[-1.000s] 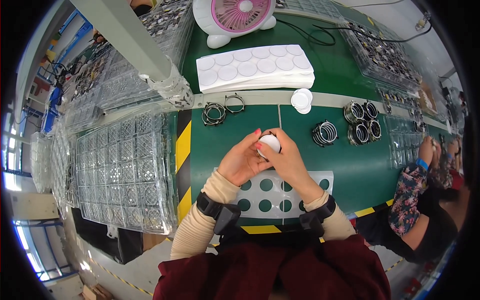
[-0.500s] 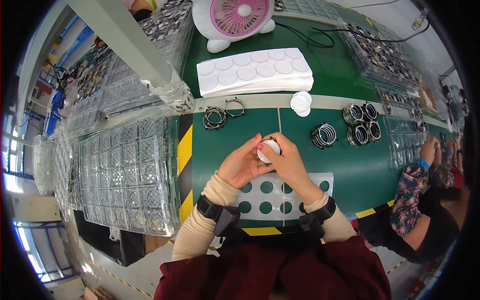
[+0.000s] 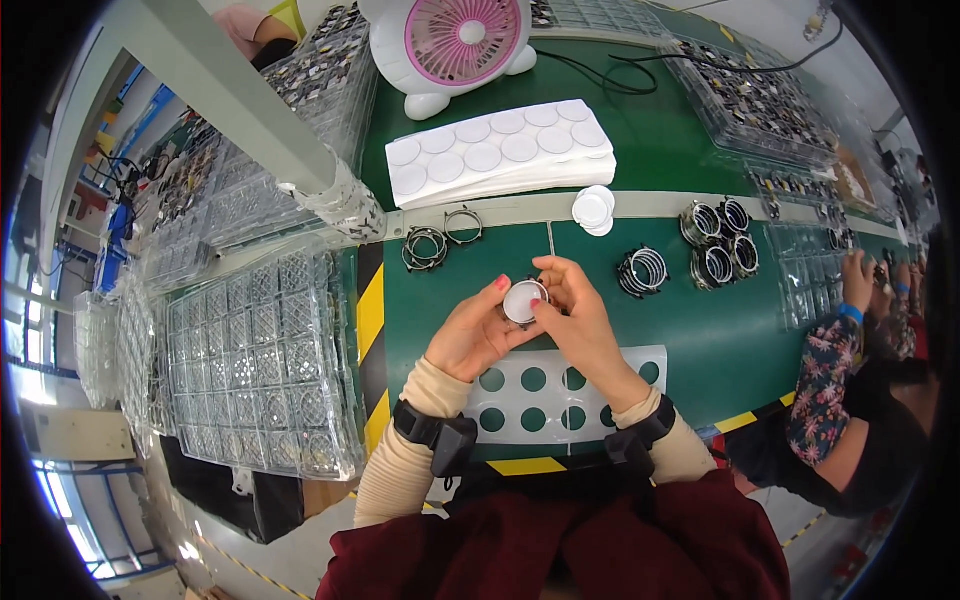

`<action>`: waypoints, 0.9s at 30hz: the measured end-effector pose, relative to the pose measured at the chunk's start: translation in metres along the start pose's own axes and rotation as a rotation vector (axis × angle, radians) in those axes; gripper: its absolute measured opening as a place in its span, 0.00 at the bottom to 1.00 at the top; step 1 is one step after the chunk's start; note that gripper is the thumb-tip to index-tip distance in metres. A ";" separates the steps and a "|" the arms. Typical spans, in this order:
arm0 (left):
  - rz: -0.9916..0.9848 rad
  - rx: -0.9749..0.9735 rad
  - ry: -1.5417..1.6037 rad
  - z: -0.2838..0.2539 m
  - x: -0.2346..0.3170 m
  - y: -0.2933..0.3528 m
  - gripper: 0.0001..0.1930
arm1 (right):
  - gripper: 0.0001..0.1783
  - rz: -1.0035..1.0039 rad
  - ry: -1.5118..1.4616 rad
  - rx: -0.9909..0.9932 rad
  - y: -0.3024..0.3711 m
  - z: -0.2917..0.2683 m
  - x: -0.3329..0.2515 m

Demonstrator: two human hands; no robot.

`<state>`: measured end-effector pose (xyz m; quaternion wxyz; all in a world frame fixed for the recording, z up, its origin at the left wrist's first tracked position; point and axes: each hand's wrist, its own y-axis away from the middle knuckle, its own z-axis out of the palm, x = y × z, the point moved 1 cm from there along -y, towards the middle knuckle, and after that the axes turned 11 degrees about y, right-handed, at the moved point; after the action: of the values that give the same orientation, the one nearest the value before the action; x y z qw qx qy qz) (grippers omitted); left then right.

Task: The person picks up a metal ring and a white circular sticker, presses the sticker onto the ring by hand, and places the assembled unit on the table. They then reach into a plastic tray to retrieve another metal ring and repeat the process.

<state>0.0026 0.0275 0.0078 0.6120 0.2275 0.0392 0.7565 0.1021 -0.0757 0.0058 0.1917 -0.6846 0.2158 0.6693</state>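
Observation:
In front of me, both hands hold a small dark metal ring with a white round disc [image 3: 520, 300] across its face. My left hand [image 3: 468, 335] cradles it from the left, thumb at the rim and fingers beneath. My right hand [image 3: 582, 325] grips the right edge, its thumb on the disc and its forefinger raised and bent beyond it. Under my wrists lies a translucent sheet [image 3: 505, 408] with round holes. Beyond the hands are loose metal rings [image 3: 425, 248] on the left, a small pile of white discs [image 3: 594, 209], and stacked rings [image 3: 643, 270] on the right.
A stack of white sheets with round discs [image 3: 500, 155] lies behind, near a white and pink fan [image 3: 472, 33]. Clear plastic trays [image 3: 265, 365] stand left, by a metal post [image 3: 240, 105]. Filled trays [image 3: 750, 100] sit far right. A co-worker's arm [image 3: 825, 380] reaches in at right.
The disc's face has turned further up toward me, showing more of it. My right forefinger has lifted off the rim. The whole view has shifted slightly.

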 end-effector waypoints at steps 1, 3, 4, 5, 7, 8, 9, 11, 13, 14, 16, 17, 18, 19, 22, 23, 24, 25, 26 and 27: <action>-0.002 -0.002 -0.004 -0.001 -0.001 0.000 0.15 | 0.22 0.001 0.083 0.035 0.000 0.000 0.000; -0.012 -0.003 0.007 -0.008 -0.004 -0.004 0.14 | 0.22 -0.004 0.165 0.073 0.001 0.001 -0.002; -0.016 -0.005 0.013 -0.010 -0.005 -0.005 0.13 | 0.20 -0.074 0.233 0.140 0.001 0.002 -0.003; -0.015 -0.012 0.008 -0.009 -0.005 -0.006 0.13 | 0.18 -0.147 0.302 0.208 0.002 0.002 -0.006; 0.039 0.048 0.054 -0.008 -0.005 -0.007 0.12 | 0.16 -0.229 0.374 0.279 0.002 0.003 -0.007; 0.066 0.077 0.079 -0.009 -0.004 -0.007 0.12 | 0.13 -0.326 0.476 0.291 0.001 0.002 -0.002; 0.068 0.068 0.078 -0.014 -0.003 -0.008 0.12 | 0.10 -0.424 0.579 0.302 0.001 0.001 0.004; 0.066 -0.102 0.189 -0.031 -0.002 -0.015 0.10 | 0.08 -0.535 0.691 0.312 0.000 -0.003 -0.003; 0.065 -0.189 0.250 -0.031 0.000 -0.013 0.10 | 0.05 -0.617 0.765 0.398 0.000 -0.007 -0.022; 0.061 -0.171 0.255 -0.029 0.001 -0.013 0.08 | 0.04 -0.657 0.801 0.441 0.000 -0.010 -0.033; 0.047 -0.131 0.263 -0.022 0.002 -0.010 0.07 | 0.04 -0.626 1.011 0.499 -0.014 -0.028 -0.061; 0.044 -0.141 0.262 -0.021 0.001 -0.010 0.07 | 0.05 -0.613 1.107 0.485 -0.029 -0.040 -0.067; 0.033 -0.117 0.271 -0.020 0.001 -0.009 0.06 | 0.06 -0.599 1.201 0.469 -0.044 -0.052 -0.069; 0.023 -0.095 0.279 -0.019 0.000 -0.009 0.05 | 0.06 -0.605 1.205 0.476 -0.059 -0.065 -0.065; 0.005 -0.104 0.264 -0.016 -0.003 -0.011 0.05 | 0.07 -0.561 1.529 0.401 -0.087 -0.088 -0.038; 0.007 -0.117 0.244 -0.017 -0.004 -0.011 0.05 | 0.09 -0.471 1.651 0.345 -0.090 -0.089 -0.031; 0.008 -0.131 0.223 -0.017 -0.004 -0.012 0.05 | 0.10 -0.375 1.768 0.288 -0.092 -0.091 -0.025; 0.010 -0.133 0.225 -0.016 -0.004 -0.012 0.05 | 0.12 -0.275 1.879 0.222 -0.090 -0.088 -0.025; 0.018 -0.134 0.202 -0.015 -0.004 -0.012 0.05 | 0.12 -0.275 1.881 0.223 -0.086 -0.088 -0.028; 0.028 -0.128 0.180 -0.016 -0.003 -0.011 0.05 | 0.14 -0.397 1.815 0.273 -0.076 -0.077 -0.042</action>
<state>0.0064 0.0305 -0.0112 0.6085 0.1198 0.0423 0.7833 0.2078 -0.0536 0.0478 0.1393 -0.9406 0.2389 -0.1968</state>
